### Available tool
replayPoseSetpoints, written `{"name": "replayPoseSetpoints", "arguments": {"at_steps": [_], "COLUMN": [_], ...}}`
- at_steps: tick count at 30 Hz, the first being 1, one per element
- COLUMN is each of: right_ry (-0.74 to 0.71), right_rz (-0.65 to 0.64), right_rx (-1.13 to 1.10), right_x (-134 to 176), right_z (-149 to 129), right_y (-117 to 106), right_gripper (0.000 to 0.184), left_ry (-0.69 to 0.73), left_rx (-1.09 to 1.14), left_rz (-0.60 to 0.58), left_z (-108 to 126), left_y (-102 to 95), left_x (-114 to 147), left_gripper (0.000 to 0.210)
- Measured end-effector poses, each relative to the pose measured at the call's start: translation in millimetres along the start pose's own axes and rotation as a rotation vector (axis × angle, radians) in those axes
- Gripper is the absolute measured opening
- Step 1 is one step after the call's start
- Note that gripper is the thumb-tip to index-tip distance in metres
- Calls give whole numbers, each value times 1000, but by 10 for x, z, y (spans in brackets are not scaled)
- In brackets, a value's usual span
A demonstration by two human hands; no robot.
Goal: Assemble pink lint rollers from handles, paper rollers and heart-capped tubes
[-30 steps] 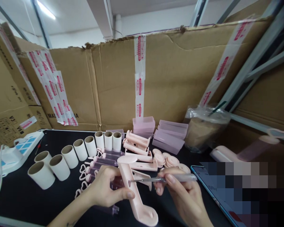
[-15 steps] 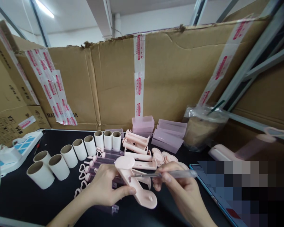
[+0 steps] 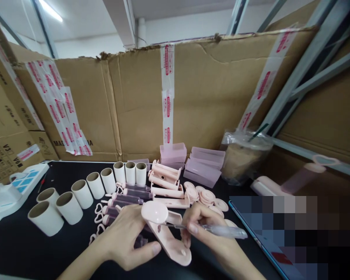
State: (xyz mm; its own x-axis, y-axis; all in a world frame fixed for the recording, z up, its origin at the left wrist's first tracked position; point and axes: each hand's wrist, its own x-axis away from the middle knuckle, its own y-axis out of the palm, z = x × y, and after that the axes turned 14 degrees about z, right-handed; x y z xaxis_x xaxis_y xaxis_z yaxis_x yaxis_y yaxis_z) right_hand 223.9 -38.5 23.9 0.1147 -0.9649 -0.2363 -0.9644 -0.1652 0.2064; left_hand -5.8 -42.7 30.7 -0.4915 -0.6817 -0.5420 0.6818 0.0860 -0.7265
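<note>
My left hand is closed round a pale pink plastic holder with rounded ends, its thumb along the near side. In my right hand is a screwdriver with a clear handle and a thin metal shaft, pinched between thumb and fingers. The shaft points left across the holder, its end close to a small hole in the holder's floor; whether it touches I cannot tell. Behind the hands lie more pink holders and pink discs. Purple translucent tubes with heart-shaped handles lie partly hidden by my left hand.
Several white cardboard tubes stand in a curved row at left, near a power strip. Translucent purple boxes and a bagged drink cup line the back, before a cardboard wall. At right lies a phone.
The view has shifted slightly. The screwdriver's handle end has dipped and moved a little right, and the holder has tilted somewhat. Both hands keep their hold.
</note>
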Motion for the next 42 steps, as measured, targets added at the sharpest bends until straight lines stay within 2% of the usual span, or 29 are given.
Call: {"name": "replayPoseSetpoints", "arguments": {"at_steps": [6,17,21,23,28,33,42], "right_ry": [58,5,82,104,98,105,151], "right_rz": [-35,-25,-2,-6,9,77,102], "right_rx": [28,50,-11,-16,-47,-58,-85], "right_x": [-2,-28,-31,-19,37,93,98], "right_z": [-21,52,81,82,81,82,76], "right_y": [40,74,90,102,138,204,251], "right_gripper": [13,9,14,13,13,14,16], "left_ry": [-54,-79,-88,-119,-181,-307,-418], "left_rx": [59,60,63,117,421,506,701], "left_rz": [-88,-70,-67,-30,27,50,46], "left_z": [19,51,17,-1,-17,-36,-63], "left_y": [-35,-36,-21,-11,16,48,129], "left_x": [-29,-41,-22,-22,-37,-24,-24], "left_gripper": [35,29,38,42,41,42,41]}}
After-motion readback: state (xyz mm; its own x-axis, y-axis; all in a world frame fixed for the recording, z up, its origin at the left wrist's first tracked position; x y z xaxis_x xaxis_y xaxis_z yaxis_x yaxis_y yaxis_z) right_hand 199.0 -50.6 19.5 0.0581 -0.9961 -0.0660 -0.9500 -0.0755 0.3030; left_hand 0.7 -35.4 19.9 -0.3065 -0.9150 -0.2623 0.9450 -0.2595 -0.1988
